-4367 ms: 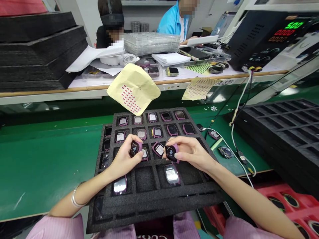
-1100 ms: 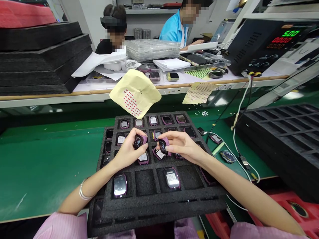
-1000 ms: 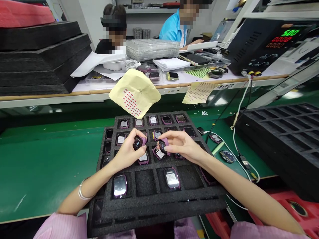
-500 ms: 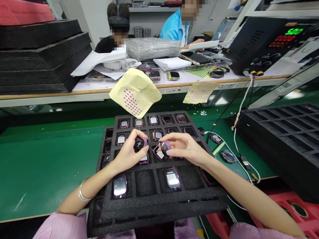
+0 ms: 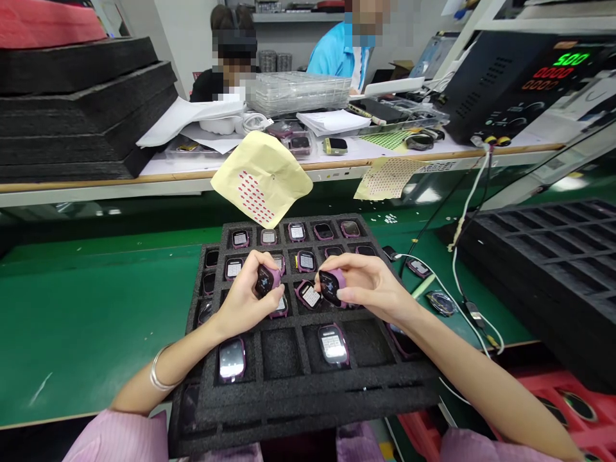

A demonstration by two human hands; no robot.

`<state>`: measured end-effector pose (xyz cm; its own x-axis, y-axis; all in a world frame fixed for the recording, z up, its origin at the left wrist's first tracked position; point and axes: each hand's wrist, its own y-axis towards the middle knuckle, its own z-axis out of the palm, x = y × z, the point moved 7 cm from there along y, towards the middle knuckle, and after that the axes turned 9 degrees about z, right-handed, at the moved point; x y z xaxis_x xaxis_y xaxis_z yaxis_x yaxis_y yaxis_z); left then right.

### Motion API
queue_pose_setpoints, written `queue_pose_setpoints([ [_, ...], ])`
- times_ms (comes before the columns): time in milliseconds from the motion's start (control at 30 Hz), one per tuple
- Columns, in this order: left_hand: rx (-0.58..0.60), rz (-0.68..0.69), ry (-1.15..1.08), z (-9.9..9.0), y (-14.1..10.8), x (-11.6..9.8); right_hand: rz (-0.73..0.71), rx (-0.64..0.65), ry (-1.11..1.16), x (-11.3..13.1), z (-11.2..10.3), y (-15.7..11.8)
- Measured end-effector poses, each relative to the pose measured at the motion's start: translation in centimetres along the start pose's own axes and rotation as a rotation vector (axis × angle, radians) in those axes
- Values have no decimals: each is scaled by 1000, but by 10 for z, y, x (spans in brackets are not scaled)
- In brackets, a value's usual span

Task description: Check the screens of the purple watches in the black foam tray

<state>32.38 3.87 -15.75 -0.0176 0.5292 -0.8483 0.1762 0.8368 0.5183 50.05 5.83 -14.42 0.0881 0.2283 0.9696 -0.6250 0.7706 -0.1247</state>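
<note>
Watches point(image 5: 330, 287), 1 in each hand point(image 5: 378, 283).

My left watch point(image 5: 266, 281), purple-cased, lit graphics on black, tilted above the tray point(image 5: 308, 393), my right watch point(image 5: 329, 287), matching, likewise tilted above it

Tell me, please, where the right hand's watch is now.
In the head view, right of centre, the purple watch is in the grip of the right hand, above the black foam tray.
</note>
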Motion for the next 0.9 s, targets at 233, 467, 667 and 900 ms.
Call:
queue_pose_setpoints([
  [233, 37, -111, 108, 0, -1, 12, 122, -48, -54, -14, -3, 4],
  [467, 61, -367, -284, 12, -8, 32, 281, -7, 113, -32, -3, 7],
  [667, 21, -492, -429, 11, -16, 36, 266, -64, 194, -37, -2, 7],
  [900, 43, -449, -396, 13, -17, 33, 179, -97, 135, -34, 0, 7],
])
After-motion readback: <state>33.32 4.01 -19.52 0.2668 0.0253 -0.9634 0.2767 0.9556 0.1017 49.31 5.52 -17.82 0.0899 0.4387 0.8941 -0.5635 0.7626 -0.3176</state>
